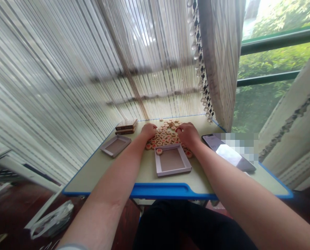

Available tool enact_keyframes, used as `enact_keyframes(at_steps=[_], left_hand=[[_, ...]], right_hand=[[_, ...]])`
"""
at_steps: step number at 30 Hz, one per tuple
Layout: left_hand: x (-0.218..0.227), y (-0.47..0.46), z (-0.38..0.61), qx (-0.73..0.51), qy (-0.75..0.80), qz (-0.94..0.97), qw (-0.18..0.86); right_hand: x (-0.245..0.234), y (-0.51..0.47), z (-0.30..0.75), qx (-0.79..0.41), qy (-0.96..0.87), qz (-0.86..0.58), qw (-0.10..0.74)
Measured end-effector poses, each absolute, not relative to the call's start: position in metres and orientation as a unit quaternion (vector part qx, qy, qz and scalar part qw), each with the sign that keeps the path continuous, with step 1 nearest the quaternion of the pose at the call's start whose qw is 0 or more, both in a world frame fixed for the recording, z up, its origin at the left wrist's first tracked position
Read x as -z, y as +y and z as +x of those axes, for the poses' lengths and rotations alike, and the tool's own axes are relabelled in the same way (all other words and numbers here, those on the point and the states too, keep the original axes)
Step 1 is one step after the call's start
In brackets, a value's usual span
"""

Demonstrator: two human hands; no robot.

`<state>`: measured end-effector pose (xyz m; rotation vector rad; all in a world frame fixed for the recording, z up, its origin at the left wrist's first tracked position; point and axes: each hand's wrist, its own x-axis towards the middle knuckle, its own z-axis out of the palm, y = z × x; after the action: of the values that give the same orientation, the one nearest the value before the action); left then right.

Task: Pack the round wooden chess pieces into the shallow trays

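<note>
Many round wooden Chinese chess pieces [166, 133] lie close together in the middle of the table, several with red or dark characters facing up. At the left edge of this spread is my left hand [149, 130], its fingers curled in. My right hand [189, 134] is at the right edge, with bent fingers drawn together against the pieces. Whatever either hand may hold is hidden by the fingers. Nearer to me, between my forearms, stands a shallow open box [158, 168]. One red-marked chess piece [159, 151] lies in its far left corner.
A second shallow box tray [116, 145] lies at the left, with a stack of flat brown boxes [126, 126] behind it. At the right lies a phone or tablet [231, 154]. The pale table [89, 173] has a blue rim; string curtains [144, 69] hang behind it.
</note>
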<state>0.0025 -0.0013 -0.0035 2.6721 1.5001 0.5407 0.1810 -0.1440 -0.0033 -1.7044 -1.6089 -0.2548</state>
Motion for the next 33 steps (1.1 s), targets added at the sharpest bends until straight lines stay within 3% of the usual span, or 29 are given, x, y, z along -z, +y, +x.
enact_keyframes(at_steps=[19,26,33], left_hand=[[-0.003,0.011,-0.013,-0.32,0.478,0.814,0.08],[-0.003,0.01,-0.023,-0.154,0.538,0.827,0.049],[-0.002,0.007,-0.023,-0.15,0.52,0.841,0.021]], right_hand=[[0.007,-0.141,0.182,0.093,-0.643,-0.656,0.384],[0.008,-0.141,0.182,0.089,-0.647,-0.66,0.372],[0.006,-0.143,0.181,0.078,-0.641,-0.668,0.37]])
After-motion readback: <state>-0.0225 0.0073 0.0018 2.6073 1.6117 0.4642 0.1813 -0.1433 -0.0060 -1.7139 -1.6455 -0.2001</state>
